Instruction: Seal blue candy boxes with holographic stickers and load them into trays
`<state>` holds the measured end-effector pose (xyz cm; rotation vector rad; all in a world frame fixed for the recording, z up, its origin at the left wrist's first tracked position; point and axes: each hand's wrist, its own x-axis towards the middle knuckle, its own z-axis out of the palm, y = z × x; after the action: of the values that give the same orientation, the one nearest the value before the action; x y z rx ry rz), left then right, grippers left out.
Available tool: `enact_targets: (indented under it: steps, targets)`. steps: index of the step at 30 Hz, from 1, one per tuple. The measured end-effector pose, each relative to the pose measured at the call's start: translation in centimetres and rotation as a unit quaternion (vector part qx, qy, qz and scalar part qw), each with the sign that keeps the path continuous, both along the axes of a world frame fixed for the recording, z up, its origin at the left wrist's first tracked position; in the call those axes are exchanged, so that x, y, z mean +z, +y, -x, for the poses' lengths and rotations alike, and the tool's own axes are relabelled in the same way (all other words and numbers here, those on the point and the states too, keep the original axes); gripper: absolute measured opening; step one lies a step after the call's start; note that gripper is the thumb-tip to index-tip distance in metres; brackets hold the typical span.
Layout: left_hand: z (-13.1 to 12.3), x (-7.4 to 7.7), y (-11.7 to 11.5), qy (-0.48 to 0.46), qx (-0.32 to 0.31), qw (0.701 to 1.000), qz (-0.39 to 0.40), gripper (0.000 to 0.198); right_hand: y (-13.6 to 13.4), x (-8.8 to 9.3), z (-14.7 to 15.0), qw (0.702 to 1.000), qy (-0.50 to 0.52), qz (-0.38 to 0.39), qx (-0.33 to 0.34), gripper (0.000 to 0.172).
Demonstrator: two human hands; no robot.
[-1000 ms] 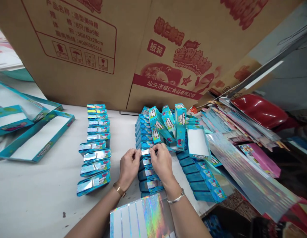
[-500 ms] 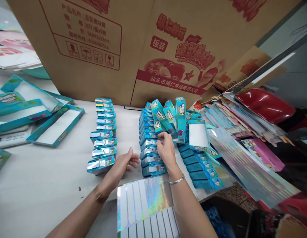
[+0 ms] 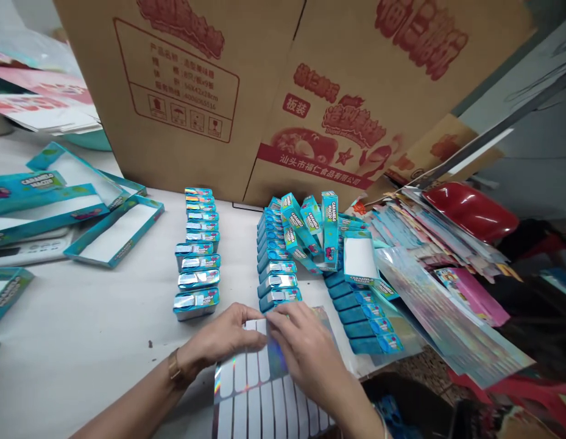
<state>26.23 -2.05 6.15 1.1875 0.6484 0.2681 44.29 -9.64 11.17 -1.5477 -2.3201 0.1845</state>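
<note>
A shiny holographic sheet of white strip stickers (image 3: 258, 421) lies at the table's near edge. At its top edge my left hand (image 3: 228, 338) is closed, thumb on the face of the sheet. My right hand (image 3: 305, 350) bends over the upper part, fingertips pinched at a sticker beside my left fingers; whether the sticker has lifted is hidden. Just beyond runs a row of small blue candy boxes (image 3: 277, 280), its near end behind my right hand. Left of it stands another row of blue boxes (image 3: 198, 279) with shiny strips across their tops.
Empty blue display trays (image 3: 113, 235) lie on the left. Loose blue boxes (image 3: 329, 225) are heaped behind the middle row, with more boxes (image 3: 356, 311) to the right. A large carton (image 3: 182, 152) closes off the back. Holographic sheets (image 3: 447, 323) overhang the right edge.
Both hands have moved to the sticker sheet's top edge: my right hand back from the middle row, my left from between the rows. The view has shifted slightly.
</note>
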Motion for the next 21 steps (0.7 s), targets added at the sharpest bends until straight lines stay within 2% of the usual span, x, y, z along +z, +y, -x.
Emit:
enact_targets:
  steps: [3,6,12,18,21]
  targets:
    - [-0.2,0.4,-0.2,-0.011,0.005,1.000,0.026,0.015,-1.2,-2.6,0.1,0.997,-0.021,-0.074,-0.014,0.032]
    - [-0.5,0.4,-0.3,-0.024,0.004,0.999,0.034,0.018,-1.8,-3.9,0.0,0.990,-0.034,-0.132,-0.022,0.033]
    - [-0.9,-0.4,-0.6,-0.058,0.001,0.996,0.064,0.021,-2.8,-4.2,-0.1,0.962,-0.078,-0.259,-0.022,0.033]
    - [-0.9,-0.6,-0.7,-0.052,0.030,0.996,0.070,0.020,-3.2,-4.3,-0.1,0.959,-0.082,-0.272,-0.015,0.029]
    - [-0.9,-0.4,-0.5,-0.065,0.006,0.995,0.075,0.024,-3.2,-4.0,-0.1,0.963,-0.066,-0.261,-0.016,0.031]
